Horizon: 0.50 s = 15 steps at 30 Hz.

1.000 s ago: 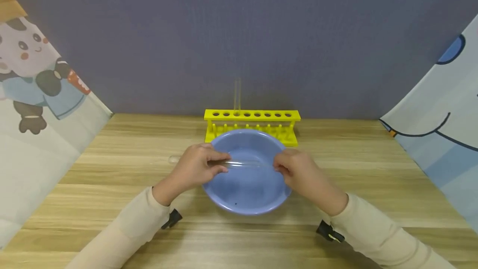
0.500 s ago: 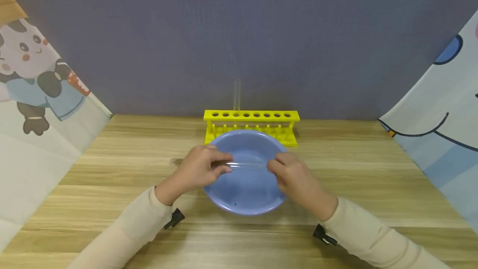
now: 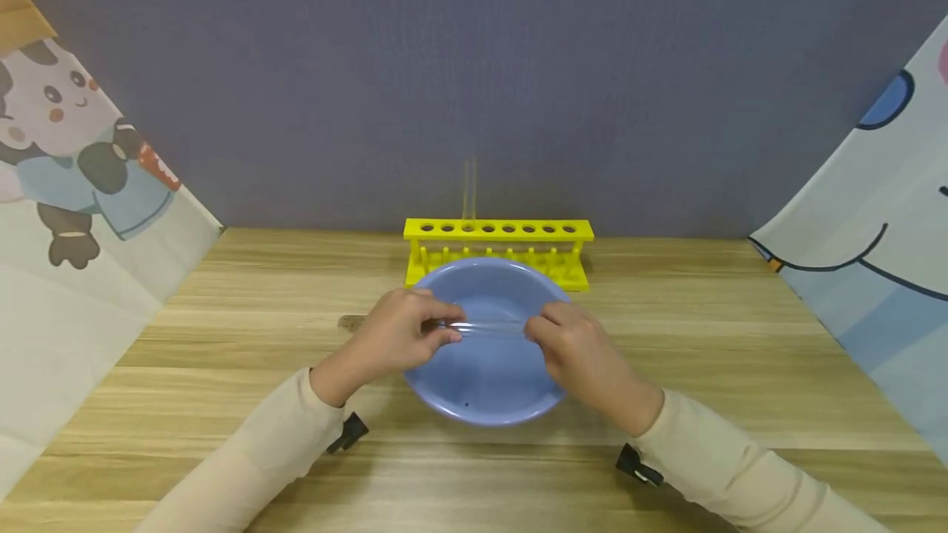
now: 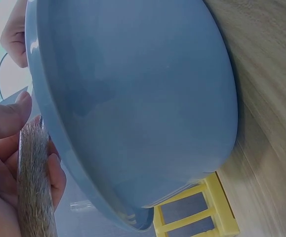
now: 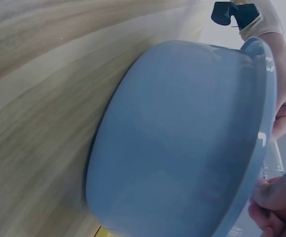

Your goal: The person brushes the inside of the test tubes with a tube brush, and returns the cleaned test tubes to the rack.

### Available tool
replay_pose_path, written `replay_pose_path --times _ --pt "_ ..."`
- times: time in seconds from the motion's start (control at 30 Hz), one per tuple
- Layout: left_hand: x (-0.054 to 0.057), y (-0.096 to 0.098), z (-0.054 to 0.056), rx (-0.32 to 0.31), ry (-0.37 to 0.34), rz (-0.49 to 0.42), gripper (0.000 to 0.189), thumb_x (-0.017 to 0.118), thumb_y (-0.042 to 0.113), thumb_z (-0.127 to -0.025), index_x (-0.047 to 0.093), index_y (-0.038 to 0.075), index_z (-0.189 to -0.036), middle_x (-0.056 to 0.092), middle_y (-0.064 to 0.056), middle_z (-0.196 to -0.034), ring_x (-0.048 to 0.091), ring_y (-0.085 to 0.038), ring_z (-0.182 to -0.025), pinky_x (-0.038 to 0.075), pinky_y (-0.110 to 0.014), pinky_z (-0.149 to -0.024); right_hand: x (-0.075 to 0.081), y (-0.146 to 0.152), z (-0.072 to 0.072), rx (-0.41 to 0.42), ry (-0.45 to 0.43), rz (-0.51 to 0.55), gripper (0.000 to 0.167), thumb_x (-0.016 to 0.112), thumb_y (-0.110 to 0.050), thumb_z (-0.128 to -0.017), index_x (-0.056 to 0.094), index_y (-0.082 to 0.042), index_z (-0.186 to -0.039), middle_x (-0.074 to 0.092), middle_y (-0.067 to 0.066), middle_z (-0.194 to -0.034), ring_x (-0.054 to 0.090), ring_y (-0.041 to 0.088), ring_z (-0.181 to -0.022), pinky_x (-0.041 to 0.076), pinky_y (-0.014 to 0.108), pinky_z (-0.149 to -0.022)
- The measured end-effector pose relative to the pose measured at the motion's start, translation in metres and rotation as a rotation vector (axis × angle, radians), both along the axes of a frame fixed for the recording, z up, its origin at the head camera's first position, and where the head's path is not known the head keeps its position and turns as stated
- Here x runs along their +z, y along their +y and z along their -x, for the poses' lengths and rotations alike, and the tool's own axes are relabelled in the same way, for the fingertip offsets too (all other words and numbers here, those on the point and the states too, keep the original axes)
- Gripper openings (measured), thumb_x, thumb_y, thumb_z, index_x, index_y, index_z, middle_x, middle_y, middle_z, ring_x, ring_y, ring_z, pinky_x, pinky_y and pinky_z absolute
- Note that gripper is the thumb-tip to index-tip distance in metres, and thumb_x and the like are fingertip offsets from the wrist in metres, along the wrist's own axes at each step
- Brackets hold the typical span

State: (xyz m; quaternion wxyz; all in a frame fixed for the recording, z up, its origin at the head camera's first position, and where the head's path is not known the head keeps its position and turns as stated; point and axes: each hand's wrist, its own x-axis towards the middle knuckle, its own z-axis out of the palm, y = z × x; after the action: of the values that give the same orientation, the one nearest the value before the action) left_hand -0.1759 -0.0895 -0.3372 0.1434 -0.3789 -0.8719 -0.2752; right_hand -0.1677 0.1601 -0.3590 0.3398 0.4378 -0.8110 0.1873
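Over the blue basin (image 3: 492,389), my left hand (image 3: 391,334) grips a clear glass test tube (image 3: 492,327) lying level, its rounded end sticking out left past the hand. The bristles of a test tube brush (image 4: 35,182) fill that end of the tube in the left wrist view. At the tube's mouth my right hand (image 3: 588,352) has its fingers curled on the brush's handle, which they mostly hide. Fingers of the right hand show beyond the basin rim in the right wrist view.
Behind the basin stands a yellow test tube rack (image 3: 499,229), its base partly hidden. Another clear test tube (image 3: 470,192) stands upright in one of its holes. A wooden tabletop (image 3: 704,311) lies below, with a grey panel (image 3: 474,64) at the back.
My right hand has moved left, up to the tube's mouth. Brown bristles now show at the tube's left end, which looked clear before. My left hand has shifted slightly right.
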Motion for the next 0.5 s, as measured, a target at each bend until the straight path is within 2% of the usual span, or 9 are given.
replay_pose_path --times 0.17,0.3,0.5 --pt "0.0 -0.001 0.0 -0.006 0.013 0.015 0.019 0.078 0.012 -0.076 0.075 0.006 -0.094 0.066 0.002 -0.076 0.045 -0.004 -0.06 0.039 -0.017 -0.051 0.004 -0.001 0.0 0.004 -0.129 0.011 0.031 0.067 0.021 -0.063 0.059 -0.008 -0.068 0.053 -0.001 -0.064 0.051 0.012 -0.061 0.047 0.023 -0.055" --pt "-0.002 -0.002 0.0 -0.011 0.024 0.011 0.021 0.08 0.013 -0.074 0.075 0.008 -0.094 0.062 0.004 -0.07 0.043 -0.004 -0.058 0.038 -0.018 -0.05 0.011 0.0 0.0 0.0 -0.288 0.019 0.03 0.069 0.019 -0.067 0.062 -0.01 -0.067 0.057 -0.002 -0.065 0.054 0.009 -0.062 0.048 0.021 -0.056" --pt "-0.005 -0.002 0.001 -0.021 0.067 0.023 0.026 0.081 0.012 -0.072 0.076 0.009 -0.097 0.069 0.002 -0.078 0.046 -0.005 -0.06 0.039 -0.017 -0.052 0.019 0.004 0.001 -0.026 -0.548 -0.002 0.024 0.072 0.009 -0.074 0.062 -0.01 -0.066 0.06 -0.003 -0.066 0.048 0.005 -0.06 0.045 0.02 -0.053"
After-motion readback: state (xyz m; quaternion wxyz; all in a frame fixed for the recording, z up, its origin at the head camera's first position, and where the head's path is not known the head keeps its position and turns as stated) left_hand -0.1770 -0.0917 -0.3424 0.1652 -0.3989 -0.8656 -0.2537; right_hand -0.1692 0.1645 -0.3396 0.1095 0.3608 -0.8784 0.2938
